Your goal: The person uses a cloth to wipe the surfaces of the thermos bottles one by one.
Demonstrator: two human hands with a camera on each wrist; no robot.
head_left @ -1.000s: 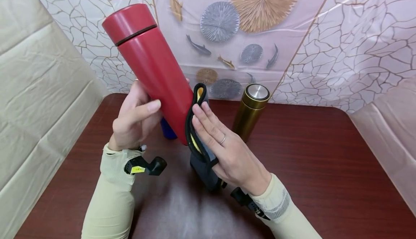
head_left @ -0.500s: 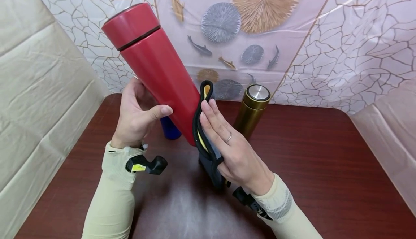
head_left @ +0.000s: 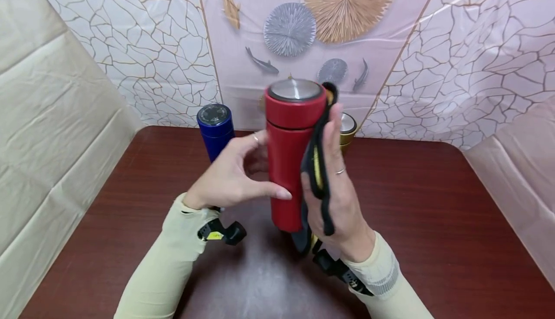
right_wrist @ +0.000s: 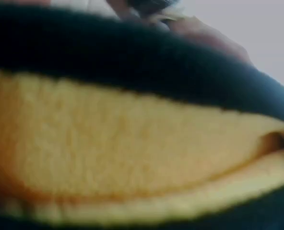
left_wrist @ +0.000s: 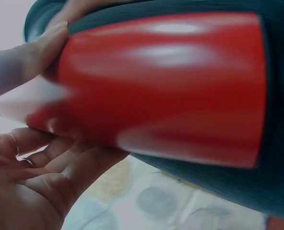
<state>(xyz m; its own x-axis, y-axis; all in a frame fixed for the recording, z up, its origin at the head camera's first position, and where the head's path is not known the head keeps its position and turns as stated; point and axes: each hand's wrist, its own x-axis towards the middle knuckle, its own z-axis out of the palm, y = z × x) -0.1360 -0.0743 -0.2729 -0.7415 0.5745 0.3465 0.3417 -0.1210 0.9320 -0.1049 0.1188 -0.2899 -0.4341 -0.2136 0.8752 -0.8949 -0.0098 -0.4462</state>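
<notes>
Work appeared unfinished, extent unclear: left hand [head_left: 230,177] clamped fingers round red cylindrical flask [head_left: 287,157]; right hand [head_left: 347,203], fingers straight, pressed black-edged, yellow-lined cloth [head_left: 315,152] against it.

On the head view's clock, with the held bottle [head_left: 288,160] as its centre, the left hand [head_left: 231,174] is round it from nine o'clock. At three, the cloth [head_left: 320,160] is just beside it, inside the right hand [head_left: 344,198]. Behind the left hand, at ten, is the second bottle [head_left: 215,131]; at two, partly behind the right hand, the third bottle [head_left: 349,130]. Behind the table [head_left: 420,213], at twelve, hangs the sheet [head_left: 234,63].
</notes>
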